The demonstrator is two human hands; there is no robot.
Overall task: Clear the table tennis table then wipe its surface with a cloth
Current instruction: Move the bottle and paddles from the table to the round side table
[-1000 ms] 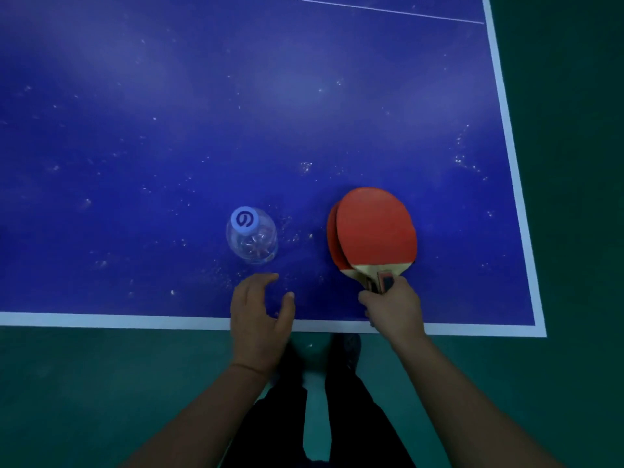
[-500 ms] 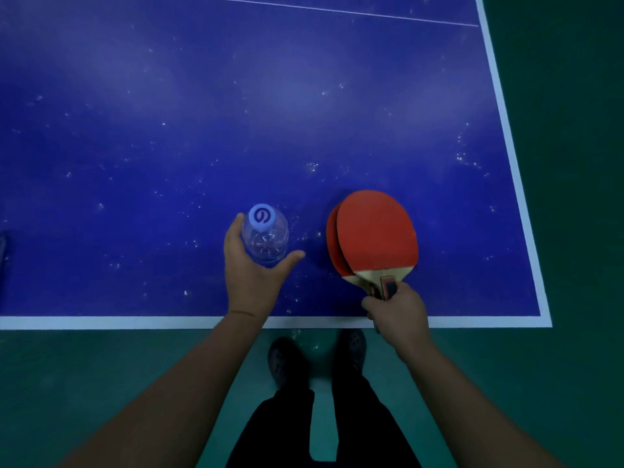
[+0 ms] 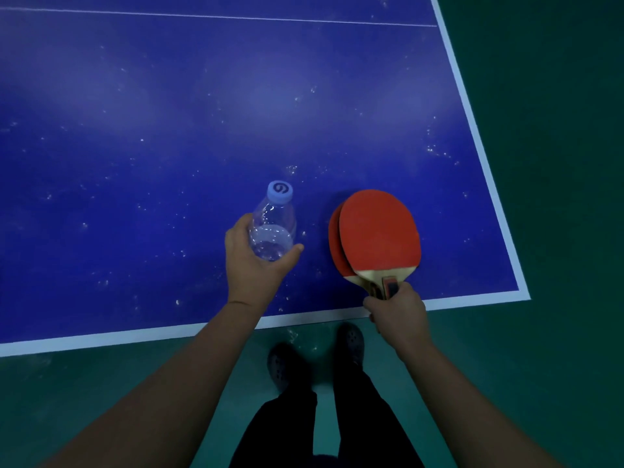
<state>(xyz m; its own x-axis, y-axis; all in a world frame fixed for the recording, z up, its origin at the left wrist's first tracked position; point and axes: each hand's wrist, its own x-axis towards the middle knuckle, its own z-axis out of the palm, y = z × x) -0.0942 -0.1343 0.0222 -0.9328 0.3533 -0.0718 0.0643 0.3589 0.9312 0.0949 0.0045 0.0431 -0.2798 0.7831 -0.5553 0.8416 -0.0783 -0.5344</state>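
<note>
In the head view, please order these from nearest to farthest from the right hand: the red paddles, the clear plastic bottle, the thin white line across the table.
1. Red paddles, held in right hand.
2. Clear plastic bottle, leftward, in left hand.
3. Thin white line, far across the table.

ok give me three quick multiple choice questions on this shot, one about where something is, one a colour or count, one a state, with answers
1. Where is the plastic bottle relative to the paddles?
A. to their left
B. to their right
C. on top of them

2. How many paddles are stacked together?
A. one
B. two
C. four

3. What is the left hand doing?
A. resting flat on the table
B. hanging empty
C. gripping the bottle

Answers:
1 A: the bottle sits left of the red paddles, with bare blue table between them.
2 B: a second red blade edge peeks out behind the top one.
3 C: fingers and thumb curl round the bottle's lower body, while the right hand holds the paddle handles.
</note>
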